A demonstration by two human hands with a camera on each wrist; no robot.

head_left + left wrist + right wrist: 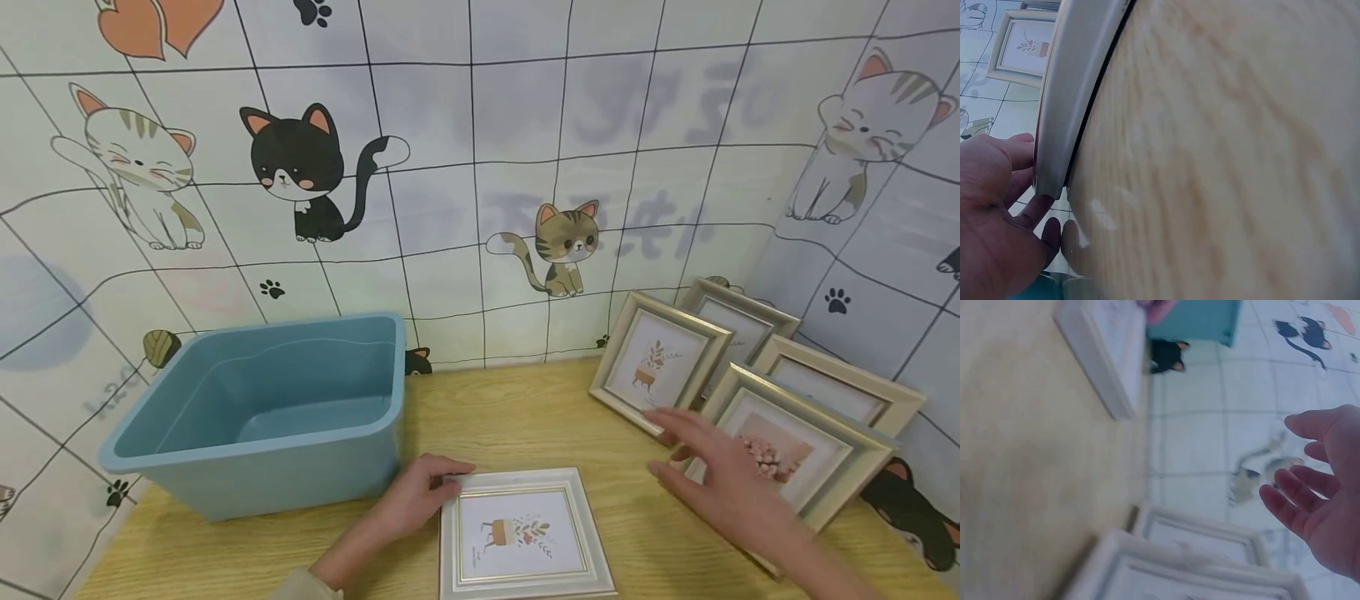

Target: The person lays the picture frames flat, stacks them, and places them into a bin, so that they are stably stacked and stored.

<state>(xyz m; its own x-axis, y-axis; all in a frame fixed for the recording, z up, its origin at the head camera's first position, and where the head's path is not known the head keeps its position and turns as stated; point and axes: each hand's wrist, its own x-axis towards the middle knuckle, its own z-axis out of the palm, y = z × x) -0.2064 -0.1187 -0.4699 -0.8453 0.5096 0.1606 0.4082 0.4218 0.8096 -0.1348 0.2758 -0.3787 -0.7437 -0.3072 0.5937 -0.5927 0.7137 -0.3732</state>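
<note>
A cream picture frame (525, 533) with a potted-plant print lies face up on the wooden table, at the front of the head view. My left hand (423, 496) grips its far left corner, index finger along the far edge and thumb at the side. In the left wrist view, the fingers (1021, 153) bend around that corner. My right hand (731, 479) is held over the standing frames at the right, thumb and fingers spread apart with nothing between them. It overlaps the nearest one, a gold-edged frame (825, 433) with a pink flower picture.
A blue plastic tub (300, 467) stands at the left, beside my left hand. Behind the flower picture, a plant-print frame (622, 358) and two more frames lean at the right. A wall covering with cartoon cats (300, 158) rises behind the wooden table (495, 400).
</note>
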